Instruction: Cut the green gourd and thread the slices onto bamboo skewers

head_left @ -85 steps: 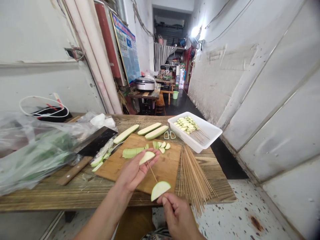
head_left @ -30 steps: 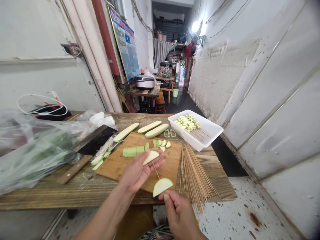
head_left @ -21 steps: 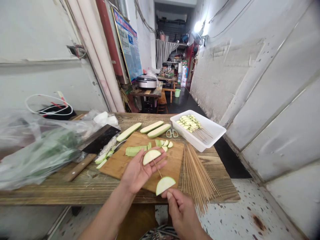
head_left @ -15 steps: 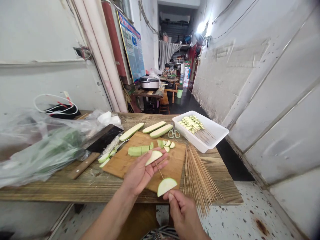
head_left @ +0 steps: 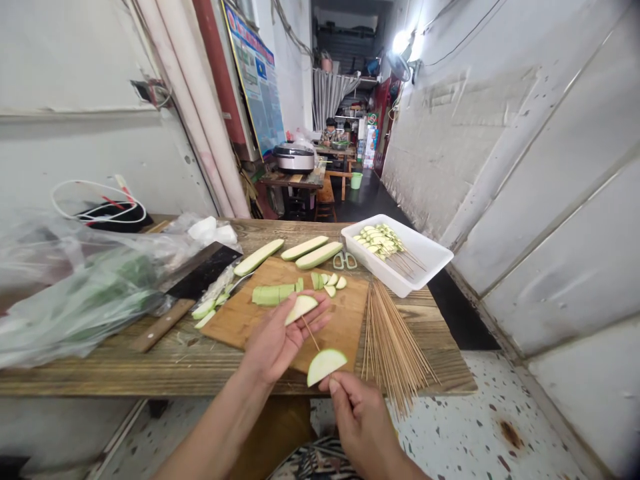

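Squash half-moons (head_left: 326, 367) — green-rimmed, on bamboo skewer (head_left: 311, 335)

Bright, even indoor light; a wall lamp (head_left: 401, 43) glares white down the far end; shadows stay soft. Strong wide-angle bending at the edges; walls (head_left: 545, 180) bowed; little blur, nothing clearly out of focus.

On the table (head_left: 150, 363), the cleaver (head_left: 200, 273) and bag (head_left: 75, 293) lie left of the board (head_left: 333, 333); skewers (head_left: 393, 353) lie right, the tray (head_left: 423, 263) beyond them, scissors (head_left: 345, 261) just behind the board
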Tool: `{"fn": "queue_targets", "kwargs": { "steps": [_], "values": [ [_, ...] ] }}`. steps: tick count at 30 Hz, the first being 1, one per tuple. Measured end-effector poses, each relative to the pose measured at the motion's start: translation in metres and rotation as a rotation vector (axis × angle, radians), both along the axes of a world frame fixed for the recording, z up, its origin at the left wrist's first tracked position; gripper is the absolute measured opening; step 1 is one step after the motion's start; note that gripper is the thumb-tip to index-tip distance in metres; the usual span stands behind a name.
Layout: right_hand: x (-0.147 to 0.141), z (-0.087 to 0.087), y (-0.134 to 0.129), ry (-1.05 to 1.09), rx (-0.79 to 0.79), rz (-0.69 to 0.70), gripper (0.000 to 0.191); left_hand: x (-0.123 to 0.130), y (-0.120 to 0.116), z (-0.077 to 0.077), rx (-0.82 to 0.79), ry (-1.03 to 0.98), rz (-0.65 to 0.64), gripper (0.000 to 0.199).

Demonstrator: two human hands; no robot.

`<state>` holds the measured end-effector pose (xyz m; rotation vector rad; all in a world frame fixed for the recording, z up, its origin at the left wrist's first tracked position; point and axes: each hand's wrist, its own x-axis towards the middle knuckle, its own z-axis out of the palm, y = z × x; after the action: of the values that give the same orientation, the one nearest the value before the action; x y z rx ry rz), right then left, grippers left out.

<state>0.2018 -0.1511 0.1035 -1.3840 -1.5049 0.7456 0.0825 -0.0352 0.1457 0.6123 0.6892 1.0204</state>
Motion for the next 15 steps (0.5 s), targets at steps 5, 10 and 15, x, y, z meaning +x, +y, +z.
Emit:
{"fn": "queue_targets", "kwargs": {
  "steps": [5,10,15],
  "values": [
    [0.0002,0.0041,-0.0026,0.003,0.008,0.001,0.029,0.0026,-0.0027,-0.0014,-0.003,0.033,0.008,0.020],
    [0.0000,0.0070,-0.0039,0.016,0.012,-0.022,0.030,0.0055,-0.0034,-0.0010,0.042,0.010,0.000,0.019],
    [0.0012,0.0020,-0.0052,0.007,0.012,-0.024,0.028,0.0089,-0.0056,-0.0010,0.023,0.013,0.014,0.019]
  ]
}}
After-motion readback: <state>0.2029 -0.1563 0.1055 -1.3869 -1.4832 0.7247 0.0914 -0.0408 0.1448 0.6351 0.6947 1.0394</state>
